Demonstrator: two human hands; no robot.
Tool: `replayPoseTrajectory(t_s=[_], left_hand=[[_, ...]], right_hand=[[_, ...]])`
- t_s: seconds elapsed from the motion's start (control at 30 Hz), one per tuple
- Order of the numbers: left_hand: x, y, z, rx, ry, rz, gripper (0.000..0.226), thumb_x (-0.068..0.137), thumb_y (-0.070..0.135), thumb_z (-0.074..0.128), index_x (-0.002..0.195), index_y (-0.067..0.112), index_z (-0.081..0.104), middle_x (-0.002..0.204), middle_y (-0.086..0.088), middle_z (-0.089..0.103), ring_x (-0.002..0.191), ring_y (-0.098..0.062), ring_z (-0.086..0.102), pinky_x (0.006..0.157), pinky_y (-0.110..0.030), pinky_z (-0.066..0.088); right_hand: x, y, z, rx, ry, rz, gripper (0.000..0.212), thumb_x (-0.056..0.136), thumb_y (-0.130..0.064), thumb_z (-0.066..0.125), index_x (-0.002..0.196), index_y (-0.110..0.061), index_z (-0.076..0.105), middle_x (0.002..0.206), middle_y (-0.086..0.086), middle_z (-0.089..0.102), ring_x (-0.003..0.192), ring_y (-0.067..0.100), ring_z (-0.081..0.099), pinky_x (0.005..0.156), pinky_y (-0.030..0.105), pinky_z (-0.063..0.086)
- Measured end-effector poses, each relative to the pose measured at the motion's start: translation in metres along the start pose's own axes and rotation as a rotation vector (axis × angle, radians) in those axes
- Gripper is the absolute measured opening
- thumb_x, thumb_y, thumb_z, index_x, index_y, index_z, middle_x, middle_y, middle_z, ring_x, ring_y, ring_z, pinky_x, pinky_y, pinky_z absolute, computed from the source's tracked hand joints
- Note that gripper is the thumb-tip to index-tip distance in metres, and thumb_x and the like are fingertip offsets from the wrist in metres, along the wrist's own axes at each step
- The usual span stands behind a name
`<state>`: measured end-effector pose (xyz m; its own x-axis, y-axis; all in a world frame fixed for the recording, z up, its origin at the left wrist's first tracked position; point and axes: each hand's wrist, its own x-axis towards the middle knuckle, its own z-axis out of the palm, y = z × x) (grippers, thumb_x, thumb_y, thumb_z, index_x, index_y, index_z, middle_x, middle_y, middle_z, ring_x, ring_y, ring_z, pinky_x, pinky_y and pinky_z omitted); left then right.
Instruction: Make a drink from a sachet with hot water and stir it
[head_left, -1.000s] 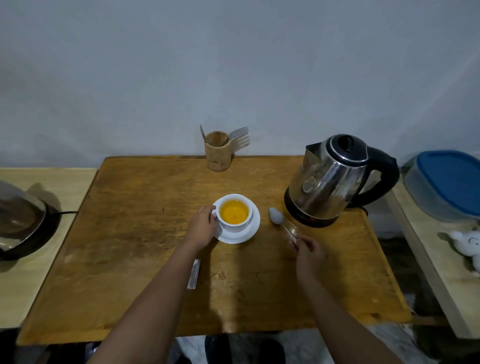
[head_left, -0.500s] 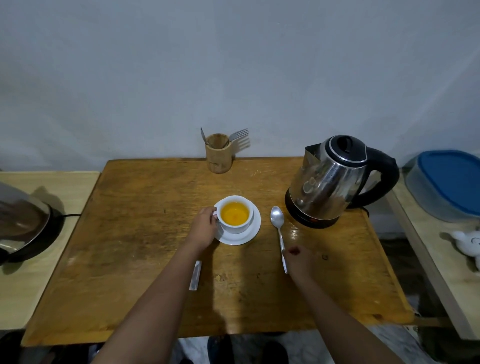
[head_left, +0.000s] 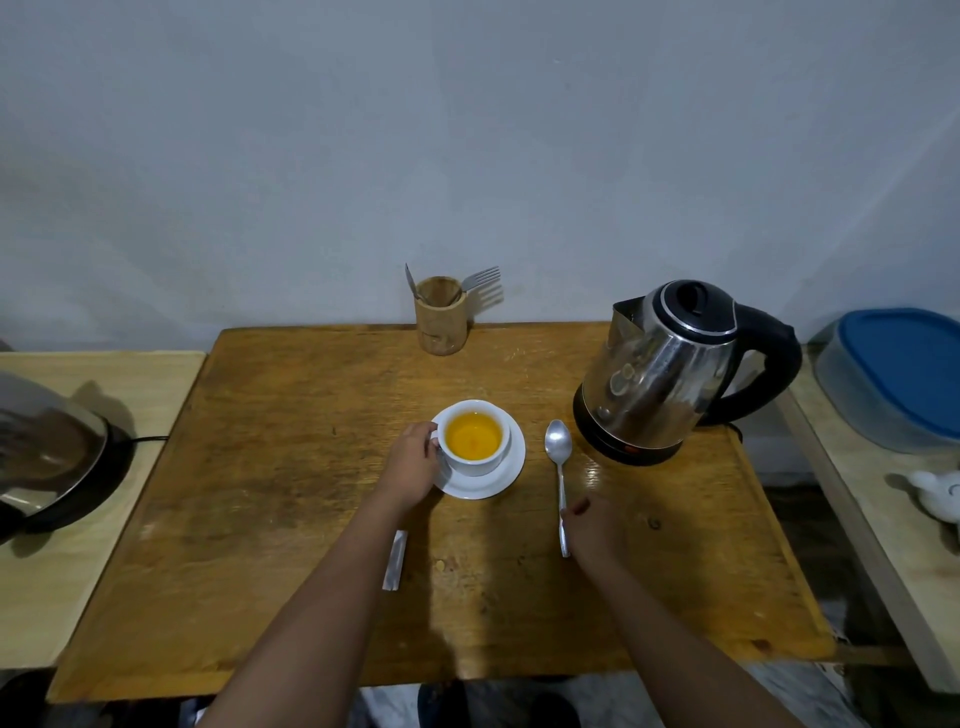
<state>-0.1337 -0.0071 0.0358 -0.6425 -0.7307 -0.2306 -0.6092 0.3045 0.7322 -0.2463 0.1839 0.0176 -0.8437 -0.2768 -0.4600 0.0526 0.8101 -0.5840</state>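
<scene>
A white cup (head_left: 475, 462) of orange-yellow drink stands on a white saucer (head_left: 506, 475) in the middle of the wooden table (head_left: 291, 467). My left hand (head_left: 413, 467) grips the cup's handle from the left. A metal spoon (head_left: 559, 452) lies flat on the table to the right of the saucer, bowl pointing away from me. My right hand (head_left: 595, 527) rests at the spoon's handle with the thumb touching it and the fingers curled; whether it pinches the handle is hidden. An empty white sachet (head_left: 395, 561) lies beside my left forearm. The steel kettle (head_left: 660, 374) sits at the right.
A wooden holder (head_left: 441, 322) with a fork and another utensil stands at the table's back edge. A pan with a lid (head_left: 47, 457) sits on the left side table. A blue-lidded container (head_left: 904, 374) and a small white figure (head_left: 940, 493) are on the right shelf.
My right hand lowered the tilted spoon until it lay flat on the table beside the saucer, and drew back toward me. My left hand stayed on the cup.
</scene>
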Motion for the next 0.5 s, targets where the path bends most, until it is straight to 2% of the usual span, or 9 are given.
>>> replayPoseTrajectory(t_s=[0.23,0.4,0.5], left_hand=[[0.000,-0.001,0.002,-0.009,0.014,0.003,0.032,0.096,0.014,0.039,0.124,0.007,0.051,0.128,-0.015,0.052,0.114,-0.026,0.049,0.093,-0.034,0.040],[-0.006,0.000,0.005,-0.028,0.094,-0.011,0.037,0.096,0.017,0.039,0.132,0.007,0.043,0.134,-0.014,0.048,0.123,-0.027,0.045,0.101,-0.038,0.038],[-0.022,-0.008,0.010,-0.094,0.222,0.006,0.026,0.094,0.015,0.041,0.119,0.010,0.048,0.118,-0.011,0.053,0.113,-0.028,0.051,0.086,-0.034,0.041]], right_hand=[[0.003,0.000,-0.004,-0.040,-0.043,-0.030,0.010,0.091,-0.014,0.053,0.089,-0.011,0.063,0.099,0.011,0.066,0.074,0.016,0.055,0.050,0.020,0.036],[0.003,0.003,-0.008,-0.074,-0.071,-0.063,0.013,0.092,-0.015,0.049,0.088,-0.013,0.061,0.097,0.010,0.065,0.078,0.017,0.057,0.058,0.022,0.041],[-0.002,0.008,-0.016,-0.071,0.008,-0.155,0.014,0.093,-0.019,0.048,0.088,-0.014,0.061,0.094,0.009,0.065,0.074,0.014,0.055,0.062,0.024,0.043]])
